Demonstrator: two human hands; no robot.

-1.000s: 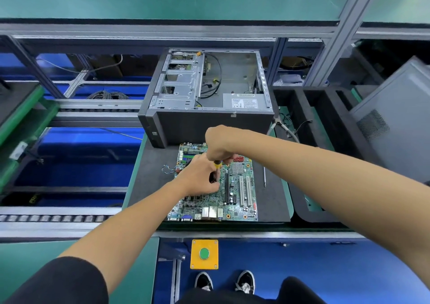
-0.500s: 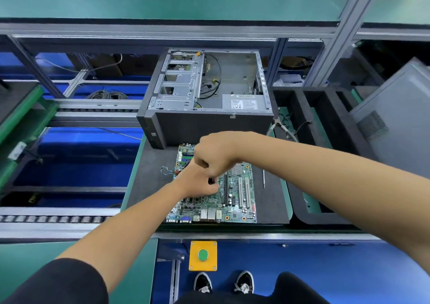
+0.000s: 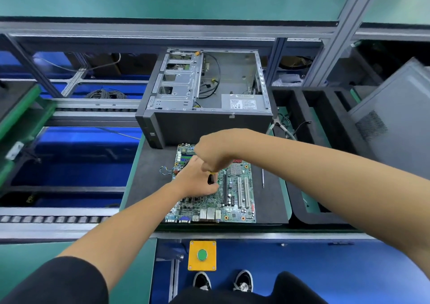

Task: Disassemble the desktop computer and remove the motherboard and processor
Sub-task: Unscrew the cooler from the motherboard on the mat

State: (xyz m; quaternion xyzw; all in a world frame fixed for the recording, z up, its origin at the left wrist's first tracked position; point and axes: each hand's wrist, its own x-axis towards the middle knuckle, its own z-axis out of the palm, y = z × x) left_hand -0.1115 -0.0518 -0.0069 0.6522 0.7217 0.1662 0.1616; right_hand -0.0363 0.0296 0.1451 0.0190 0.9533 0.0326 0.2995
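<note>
From my remote seat, the biggest thing is the open grey metal desktop computer case (image 3: 204,98) at twelve o'clock, lying on its side on the dark grey foam work mat (image 3: 151,178); its inside shows only drive cages, loose cables and a labelled power supply. At two o'clock a grey perforated side panel (image 3: 393,117) is cut off by the frame edge. Below the case, at centre, the green rectangular motherboard (image 3: 235,194) lies flat on the mat, its upper left part hidden under both hands. My right hand (image 3: 214,151) is curled into a fist around the yellow-and-black screwdriver handle (image 3: 211,178), most of it buried in the grip; the tip I cannot see. My left hand (image 3: 197,182), at seven o'clock of the right, rests on the board with fingers bent beside the handle; whether it pinches anything I cannot tell. A thin silver screwdriver shaft (image 3: 263,178) lies at three o'clock of the board.
</note>
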